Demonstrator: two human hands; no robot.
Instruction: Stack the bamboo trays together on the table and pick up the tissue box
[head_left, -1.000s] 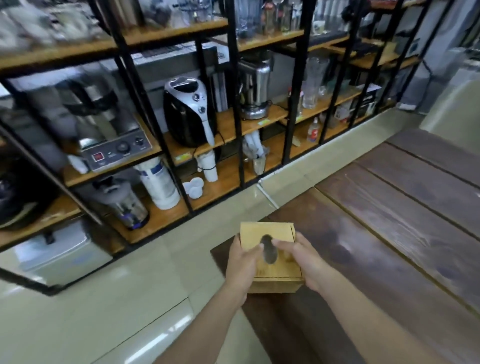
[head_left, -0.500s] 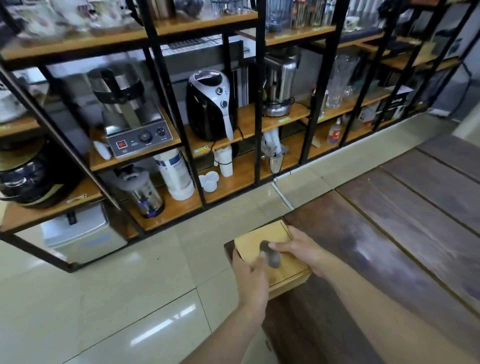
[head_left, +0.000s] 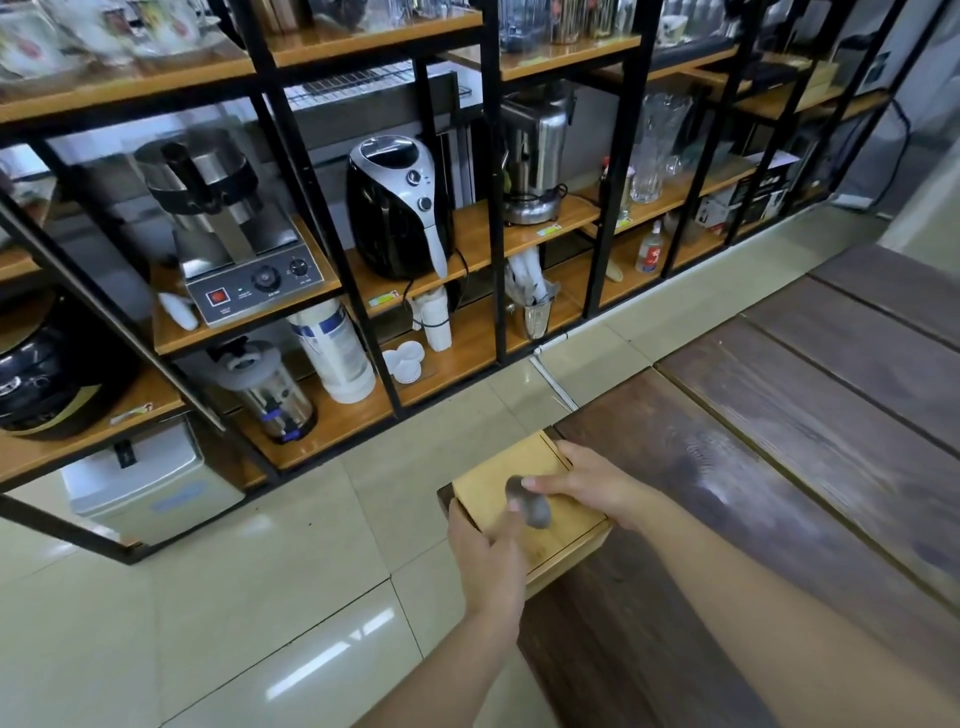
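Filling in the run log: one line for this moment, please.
stage: tissue-box pickup | left hand: grips tissue box | right hand: grips tissue box | box: at table corner | trays: not visible

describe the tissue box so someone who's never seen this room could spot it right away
Start at the dark wooden table on the right and follow it to its nearest corner. There the tissue box sits between the left hand and right hand: pale bamboo, square, with a dark oval slot on top.

Left hand (head_left: 488, 558) curled, fingers gripping; right hand (head_left: 589, 486) palm down, fingers spread flat. 2 bare forearms extended forward from lower right.
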